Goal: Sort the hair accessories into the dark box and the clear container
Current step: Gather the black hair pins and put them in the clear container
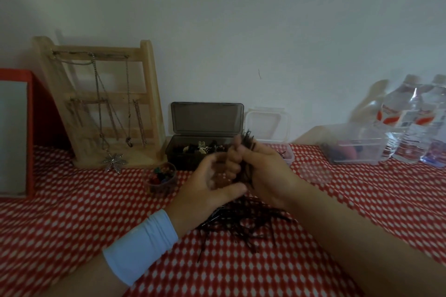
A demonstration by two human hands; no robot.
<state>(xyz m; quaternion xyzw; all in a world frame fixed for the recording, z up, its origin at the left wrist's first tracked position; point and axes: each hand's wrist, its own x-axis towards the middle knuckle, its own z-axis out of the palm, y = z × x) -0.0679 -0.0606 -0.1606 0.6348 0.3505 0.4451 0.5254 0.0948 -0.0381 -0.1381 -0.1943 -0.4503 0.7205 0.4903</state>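
A red cloth point(72, 219) dotted with white diamonds covers the table; behind it rises a plain pale wall point(241, 19). At the far left a red-framed mirror point(13, 137) stands on the cloth; just beside it a wooden ladder-shaped stand point(149, 94) leans back against the wall; thin metal chains point(97, 94) hang from its rungs; a silver leaf pendant point(113, 161) rests at its foot. At the far right two clear water bottles point(410, 118) with red-and-white labels stand upright, side by side.

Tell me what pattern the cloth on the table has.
The tablecloth is red with rows of small white dots; the head view shows it best.
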